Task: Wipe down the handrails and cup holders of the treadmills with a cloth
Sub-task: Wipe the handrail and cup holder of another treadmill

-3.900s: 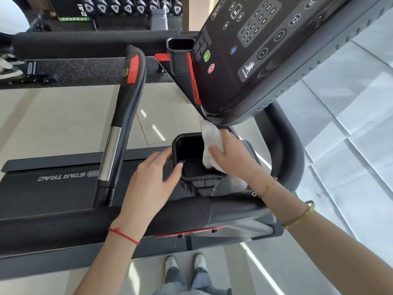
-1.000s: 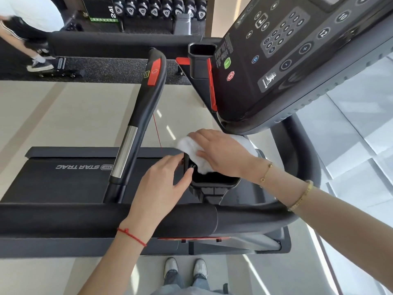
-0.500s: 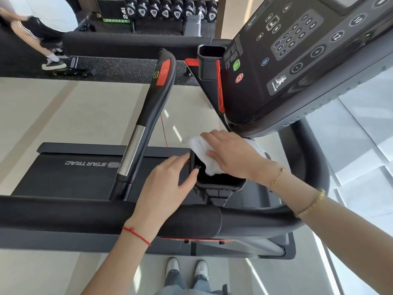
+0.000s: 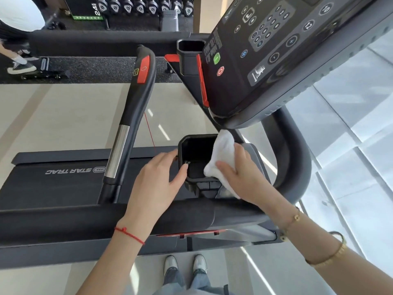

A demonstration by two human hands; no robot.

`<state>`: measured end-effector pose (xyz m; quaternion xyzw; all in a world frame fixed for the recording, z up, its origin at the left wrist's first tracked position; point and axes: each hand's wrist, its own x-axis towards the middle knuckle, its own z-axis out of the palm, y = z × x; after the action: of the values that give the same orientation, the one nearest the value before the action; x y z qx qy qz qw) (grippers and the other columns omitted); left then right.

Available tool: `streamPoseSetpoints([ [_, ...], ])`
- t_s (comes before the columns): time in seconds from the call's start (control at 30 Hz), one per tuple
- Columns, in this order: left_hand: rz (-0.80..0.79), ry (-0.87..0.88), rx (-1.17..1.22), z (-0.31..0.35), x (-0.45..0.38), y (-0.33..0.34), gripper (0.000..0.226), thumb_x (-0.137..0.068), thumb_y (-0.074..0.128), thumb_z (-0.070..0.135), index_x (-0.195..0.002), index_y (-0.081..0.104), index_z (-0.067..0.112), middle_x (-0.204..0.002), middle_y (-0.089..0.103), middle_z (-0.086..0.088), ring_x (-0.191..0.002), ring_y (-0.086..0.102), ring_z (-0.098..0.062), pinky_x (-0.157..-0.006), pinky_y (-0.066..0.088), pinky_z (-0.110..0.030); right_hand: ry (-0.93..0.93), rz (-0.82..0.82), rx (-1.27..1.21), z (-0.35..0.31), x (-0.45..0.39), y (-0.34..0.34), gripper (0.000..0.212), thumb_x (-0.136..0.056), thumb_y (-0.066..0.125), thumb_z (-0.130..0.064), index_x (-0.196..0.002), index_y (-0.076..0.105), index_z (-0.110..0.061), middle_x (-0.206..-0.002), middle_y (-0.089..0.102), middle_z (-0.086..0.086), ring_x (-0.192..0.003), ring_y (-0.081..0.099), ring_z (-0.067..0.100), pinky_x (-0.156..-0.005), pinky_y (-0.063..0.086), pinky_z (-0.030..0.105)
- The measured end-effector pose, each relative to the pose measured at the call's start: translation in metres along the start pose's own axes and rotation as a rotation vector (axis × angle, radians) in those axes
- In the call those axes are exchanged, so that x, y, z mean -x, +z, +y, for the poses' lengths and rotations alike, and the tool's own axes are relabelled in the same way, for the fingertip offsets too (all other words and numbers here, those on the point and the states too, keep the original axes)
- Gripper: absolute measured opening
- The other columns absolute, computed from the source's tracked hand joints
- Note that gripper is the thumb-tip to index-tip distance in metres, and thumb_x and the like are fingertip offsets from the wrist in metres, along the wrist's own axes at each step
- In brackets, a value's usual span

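- Pressing down with curled fingers, the right hand (image 4: 238, 177) holds a white cloth (image 4: 221, 154) against the right wall of the near cup holder (image 4: 191, 145), at about 3 o'clock on its rim.
- The cloth looks soft and terry-like, bunched into a thick fold; its upper end sticks up toward 12 o'clock under the console (image 4: 287, 50), its lower end drapes over the holder's outer edge beneath the palm.
- The left hand (image 4: 155, 184) grips the holder's left wall at 9 o'clock, thumb tip hooked inside, fingers wrapped round the outside.
- The cup holder is a black, squarish plastic well with rounded corners, dark and matte inside.
- A second cup holder (image 4: 190, 52) stands at 12 o'clock, beside the console's red trim.
- A black handrail (image 4: 131, 116) with a silver sensor band and red button runs toward 11 o'clock; a padded front handrail (image 4: 63, 220) crosses below both wrists.
- A treadmill deck (image 4: 53, 184) lies at 9 o'clock; a dumbbell rack (image 4: 138, 7) sits along the top edge.
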<state>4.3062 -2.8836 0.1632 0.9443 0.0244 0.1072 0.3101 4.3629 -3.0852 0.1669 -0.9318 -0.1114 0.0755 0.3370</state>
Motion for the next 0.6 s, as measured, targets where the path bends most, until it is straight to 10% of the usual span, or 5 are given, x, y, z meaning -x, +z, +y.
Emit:
streamPoseSetpoints([
  [0.17,0.003,0.011,-0.002,0.0,0.001,-0.001,0.045,-0.094,0.049,0.045,-0.133,0.057,0.024,-0.111,0.065,0.006,-0.102,0.062,-0.013,-0.087,0.054,-0.032,-0.056,0.002,0.115,-0.016,-0.041,-0.008,0.043,-0.099,0.048,-0.021,-0.135,0.038,0.003,-0.131,0.047,0.018,-0.117,0.047,0.029,-0.073,0.022,0.015],
  [0.47,-0.019,-0.008,0.029,-0.001,0.002,-0.004,0.044,-0.098,0.046,0.04,-0.138,0.053,0.026,-0.114,0.064,0.008,-0.106,0.061,-0.012,-0.09,0.052,-0.033,-0.042,0.048,0.034,-0.004,0.024,-0.008,0.046,-0.1,0.043,-0.037,-0.136,0.036,-0.009,-0.118,0.044,0.003,-0.098,0.042,0.014,-0.072,0.034,0.011],
  [0.6,-0.006,-0.024,0.029,-0.001,0.006,-0.007,0.041,-0.098,0.047,0.036,-0.136,0.055,0.023,-0.12,0.064,0.008,-0.111,0.06,-0.013,-0.094,0.051,-0.037,-0.331,0.1,0.213,-0.013,0.016,-0.018,0.047,-0.101,0.046,-0.026,-0.143,0.035,-0.007,-0.138,0.042,0.005,-0.123,0.04,0.02,-0.105,0.028,0.02],
])
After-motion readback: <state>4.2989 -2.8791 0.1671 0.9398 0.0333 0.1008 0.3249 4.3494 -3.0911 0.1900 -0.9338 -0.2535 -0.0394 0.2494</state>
